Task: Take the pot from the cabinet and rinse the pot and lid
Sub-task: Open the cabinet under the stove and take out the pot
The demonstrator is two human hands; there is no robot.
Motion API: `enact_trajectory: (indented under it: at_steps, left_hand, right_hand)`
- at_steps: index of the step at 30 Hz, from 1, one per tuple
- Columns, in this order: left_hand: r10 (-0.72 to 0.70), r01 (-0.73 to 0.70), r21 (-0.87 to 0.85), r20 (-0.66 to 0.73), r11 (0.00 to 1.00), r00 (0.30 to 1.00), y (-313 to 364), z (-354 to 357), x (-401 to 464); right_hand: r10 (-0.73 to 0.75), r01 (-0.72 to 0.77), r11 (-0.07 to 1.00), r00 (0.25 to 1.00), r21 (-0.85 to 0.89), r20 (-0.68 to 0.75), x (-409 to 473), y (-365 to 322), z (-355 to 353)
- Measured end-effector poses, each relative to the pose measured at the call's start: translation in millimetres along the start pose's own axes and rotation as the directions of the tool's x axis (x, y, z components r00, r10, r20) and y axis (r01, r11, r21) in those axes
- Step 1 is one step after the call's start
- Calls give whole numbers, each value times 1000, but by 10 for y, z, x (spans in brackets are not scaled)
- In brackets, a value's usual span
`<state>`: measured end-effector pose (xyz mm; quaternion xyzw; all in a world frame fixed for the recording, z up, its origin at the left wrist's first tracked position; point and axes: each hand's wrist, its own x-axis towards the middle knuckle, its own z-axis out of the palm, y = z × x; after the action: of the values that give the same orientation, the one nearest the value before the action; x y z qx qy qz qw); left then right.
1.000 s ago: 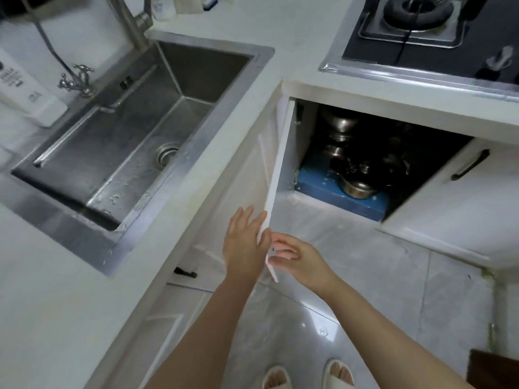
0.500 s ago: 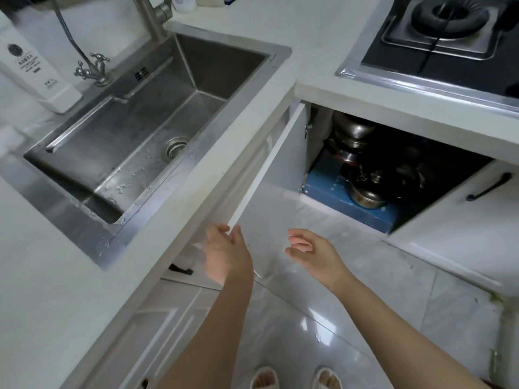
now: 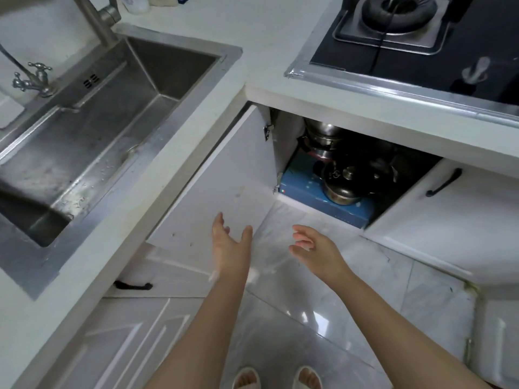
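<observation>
Head view: The left hand (image 3: 230, 245) is spread open with relaxed fingers in front of the open white cabinet door (image 3: 224, 192); contact with the door cannot be confirmed. It holds nothing. The right hand (image 3: 314, 249) is open with fingers loosely extended above the grey tiled floor (image 3: 351, 304), also empty. The round stainless steel pot (image 3: 344, 192), fitted with a dark lid with a metal knob (image 3: 349, 173), stands inside the cabinet on a blue box (image 3: 303, 189). The pot lies beyond both hands, well apart from them, nearer the right hand. Stacked metal cookware (image 3: 323, 138) stands behind the pot. The stainless steel sink (image 3: 92, 127) is set into the white bench (image 3: 266, 32) to the left; a black gas hob (image 3: 421, 46) occupies the upper right.
</observation>
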<state>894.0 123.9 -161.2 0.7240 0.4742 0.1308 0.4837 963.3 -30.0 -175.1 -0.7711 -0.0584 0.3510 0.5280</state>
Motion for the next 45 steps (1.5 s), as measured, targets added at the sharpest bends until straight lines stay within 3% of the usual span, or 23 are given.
enact_trajectory:
  at_steps: [5,17,24,28,36,41,45]
  left_hand:
    - [-14,4,53,183,999,983,132,518,-41]
    - [-23,-144,311,477,939,879,70,1511,430]
    - [24,-330,391,614,859,789,-182,2021,1073]
    - [70,-476,450,667,756,742,-407,2438,1349]
    - [237,-584,394,647,710,725,-944,3520,1837]
    - [347,-590,309,575,746,741,-1261,4129,2066]
    - [351,-501,190,509,845,786,-1437,4540,2283]
  right_hand:
    - [19,-23,999,996,-42,-86,126,109,-312]
    - [98,-161,960,960,-228,-261,744,361,-893]
    - [103,-226,892,945,-392,-309,1433,652,-1133]
    - [108,-256,869,933,-424,-344,1848,1007,-1272]
    - [85,-293,865,886,-408,-457,2668,1855,-1407]
    - [64,-274,912,830,-305,-554,3143,2441,-1420]
    - [15,-178,967,756,-184,-654,3513,2762,-1376]
